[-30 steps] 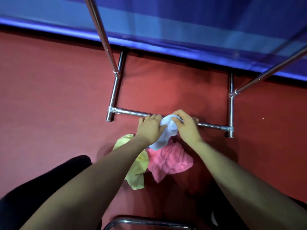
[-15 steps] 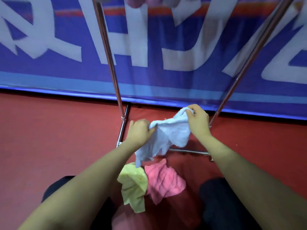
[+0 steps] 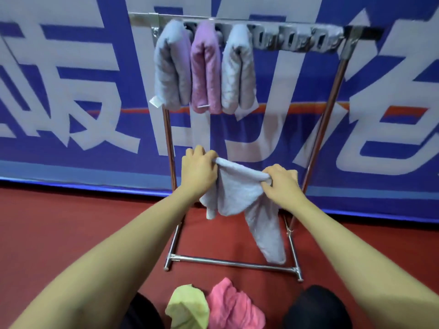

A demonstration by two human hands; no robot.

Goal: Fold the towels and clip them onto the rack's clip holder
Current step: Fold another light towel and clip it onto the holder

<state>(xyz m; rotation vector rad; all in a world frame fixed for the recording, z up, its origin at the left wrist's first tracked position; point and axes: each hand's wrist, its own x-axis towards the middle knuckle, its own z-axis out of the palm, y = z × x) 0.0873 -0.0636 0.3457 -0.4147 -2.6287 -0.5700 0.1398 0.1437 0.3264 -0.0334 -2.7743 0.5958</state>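
Blue banner with large white characters and a thin orange stripe fills the wall, a paler blue band along its lower part, its bottom edge meeting dark red matte floor that runs from the banner's foot toward the camera under even, soft light.

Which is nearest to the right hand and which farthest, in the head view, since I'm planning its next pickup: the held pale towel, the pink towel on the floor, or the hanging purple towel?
1. Pale towel: pinched in the right hand itself.
2. Pink towel: on the floor below, near the person.
3. Purple towel: clipped high on the rack, up and left.
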